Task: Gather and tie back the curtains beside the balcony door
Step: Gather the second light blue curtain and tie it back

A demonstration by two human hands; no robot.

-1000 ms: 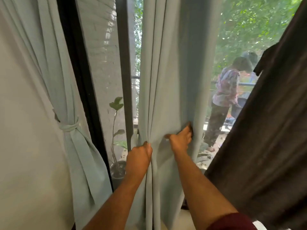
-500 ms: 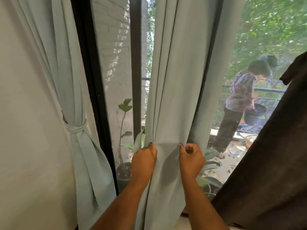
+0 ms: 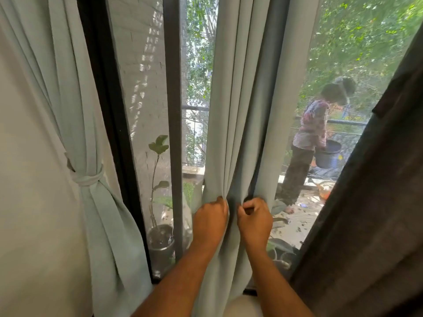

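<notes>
Gripping the pale green curtain (image 3: 238,115) with both hands, I see it hanging at the middle of the glass door. My left hand (image 3: 210,219) has its fingers curled over the bunched left folds; my right hand (image 3: 255,219) pinches the folds just beside it, knuckles close together. Another curtain (image 3: 75,106) hangs at far left, tied with a band (image 3: 88,178). A dark curtain (image 3: 375,213) hangs at right.

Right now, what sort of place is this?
Probably a room in a home, at a glazed balcony door: pale curtains, one tied back, one bunched in both hands, with a potted plant and railing outside.
</notes>
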